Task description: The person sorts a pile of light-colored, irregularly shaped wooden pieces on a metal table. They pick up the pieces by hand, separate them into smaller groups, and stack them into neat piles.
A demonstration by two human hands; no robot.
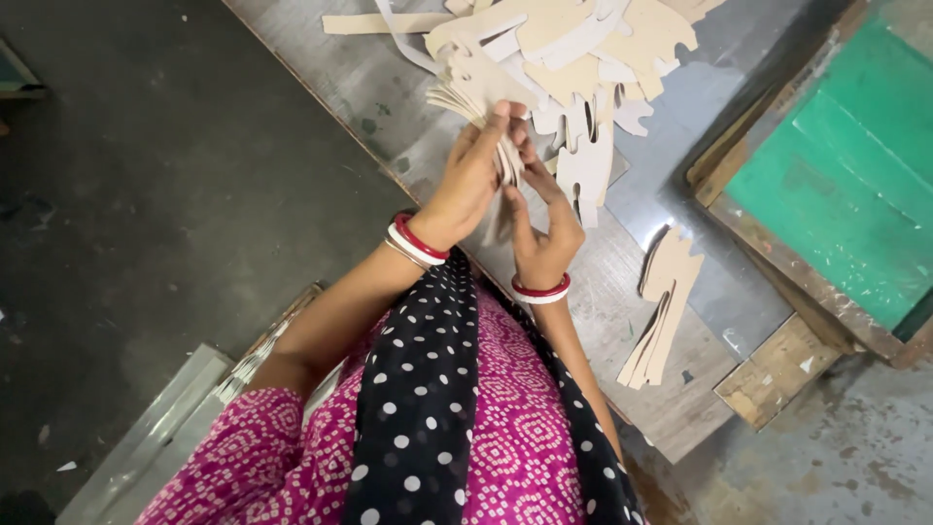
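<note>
My left hand grips a fanned stack of beige cardboard cut-outs by their lower ends, thumb pressed on top. My right hand sits just below and to the right, its fingers pinching the same stack's edge at the bottom. Both wrists wear red and white bangles. A loose heap of similar cardboard cut-outs lies on the worktable just beyond my hands.
A small neat stack of cut-outs lies on the table to the right. A green board in a wooden frame leans at the far right. Dark floor spreads on the left, with a metal frame near my left elbow.
</note>
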